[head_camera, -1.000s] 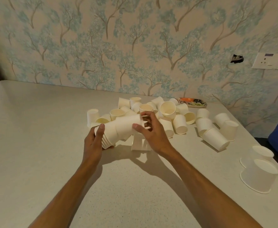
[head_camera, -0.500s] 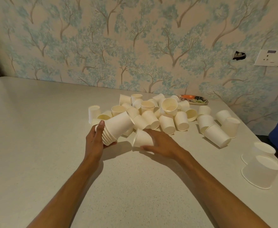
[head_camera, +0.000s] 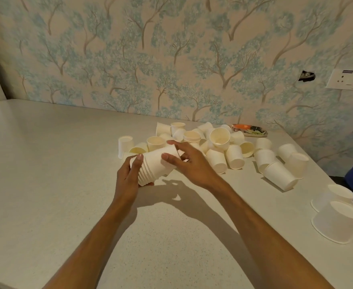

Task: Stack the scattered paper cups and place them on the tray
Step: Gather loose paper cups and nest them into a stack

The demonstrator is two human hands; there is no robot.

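Both hands grip a nested stack of paper cups, held tilted just above the tabletop. The left hand curls round the stack's rim end; the right hand pinches the topmost cup at its base end. Behind the stack lies the heap of loose cups; beyond the heap, against the wall, sits the tray.

Counter left & front of the loose cups lies open. Cups crowd the back-centre w/ tight gaps. Two upturned tubs block the right edge; tray, possibly partly hidden, sits behind the cups near the wall.
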